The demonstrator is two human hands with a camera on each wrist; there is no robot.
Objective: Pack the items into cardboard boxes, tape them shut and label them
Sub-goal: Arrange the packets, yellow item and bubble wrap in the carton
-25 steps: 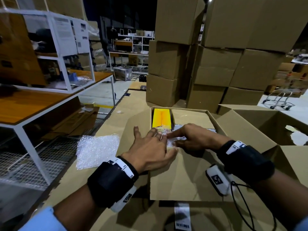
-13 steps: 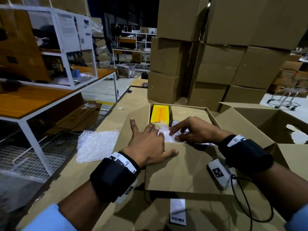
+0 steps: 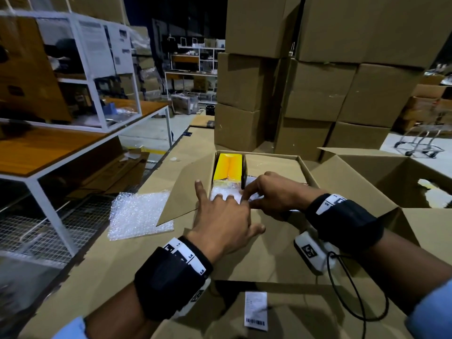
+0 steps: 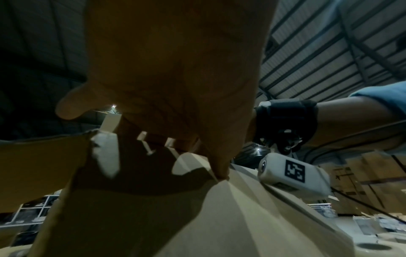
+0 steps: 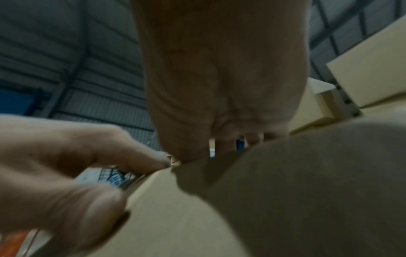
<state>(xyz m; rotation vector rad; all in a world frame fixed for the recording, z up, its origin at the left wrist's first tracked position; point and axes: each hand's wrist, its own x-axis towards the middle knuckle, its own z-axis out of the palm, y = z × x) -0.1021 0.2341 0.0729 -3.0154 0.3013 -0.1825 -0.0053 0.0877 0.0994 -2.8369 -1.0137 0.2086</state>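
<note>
the open brown cardboard box (image 3: 271, 165) holds a yellow item (image 3: 229, 166) under bubble wrap (image 3: 226, 192). the left hand (image 3: 223, 222), fingers spread, presses the near flap (image 3: 256, 250); the right hand (image 3: 276, 194) pinches that flap's edge.

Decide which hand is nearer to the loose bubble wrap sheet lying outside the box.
Left. The left hand rests on the box flap, just right of the bubble wrap sheet; the right hand sits farther right, over the open box.
</note>
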